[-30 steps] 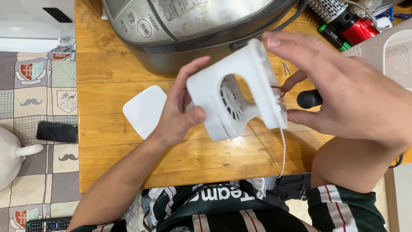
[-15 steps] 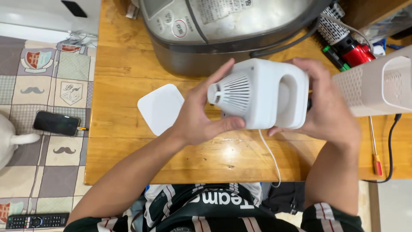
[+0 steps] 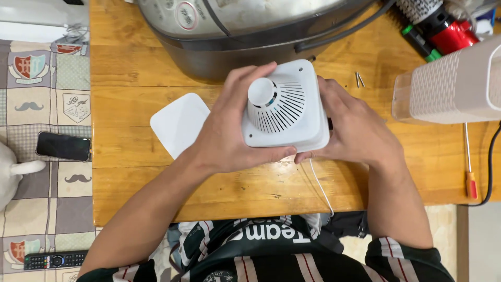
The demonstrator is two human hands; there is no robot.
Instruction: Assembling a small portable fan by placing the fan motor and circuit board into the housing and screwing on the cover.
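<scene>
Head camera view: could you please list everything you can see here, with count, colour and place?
white plastic vented device: 1, white, held above the table between both hands
thin white cord: 1, white, hanging from the device over the table's near edge
wooden table: 1, light brown, centre
large metal cooker: 1, silver-grey, far side of the table
flat white square lid: 1, white, on the table left of the device
small screws: 2, metallic, on the table right of the device
orange-handled screwdriver: 1, right edge
dark phone: 1, black, on the floor mat
black remote control: 1, bottom left
left hand: gripping the device's left side
right hand: gripping its right side
</scene>
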